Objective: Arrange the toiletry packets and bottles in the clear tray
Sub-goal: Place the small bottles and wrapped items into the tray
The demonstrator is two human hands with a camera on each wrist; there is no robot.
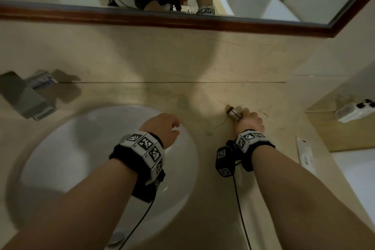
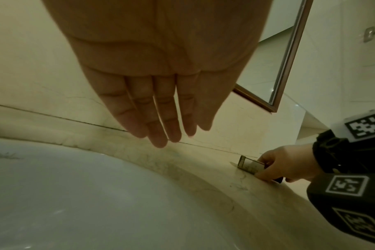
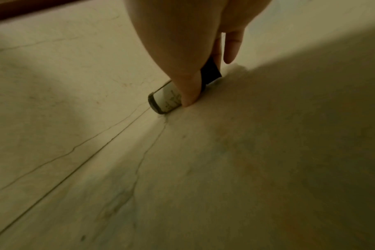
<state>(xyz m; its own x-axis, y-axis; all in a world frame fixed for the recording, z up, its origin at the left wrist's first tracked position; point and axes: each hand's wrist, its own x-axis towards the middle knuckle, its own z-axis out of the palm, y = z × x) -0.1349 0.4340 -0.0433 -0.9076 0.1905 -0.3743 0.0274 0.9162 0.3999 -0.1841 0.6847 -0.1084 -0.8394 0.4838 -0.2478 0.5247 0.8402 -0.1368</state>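
Beige marble worktop (image 1: 154,95) runs along under a wood-framed mirror (image 1: 182,20), with a white basin (image 1: 60,148) sunk into it and a chrome tap (image 1: 30,97) off to the far left. Lying on its side on the stone is a small bottle (image 3: 167,99), dark cap (image 3: 211,71) tucked back under the palm and its base pointing away toward the wall joint. The right hand (image 1: 250,121) has it: the thumb (image 3: 188,88) presses one flank and the other fingers curl down over the far flank, so the bottle's long axis runs straight out ahead of the knuckles. It looks like a pickup in progress, though the bottle appears not yet lifted off the stone. The left hand (image 1: 162,128) hangs over the basin rim, fingers (image 2: 158,121) straight, together, holding nothing, and it is the farther one from the bottle. A clear tray (image 1: 349,107) sits well off to the right of the gripping fingers, with something white (image 1: 353,112) in it; the carry will likely be a sideways sweep that way.
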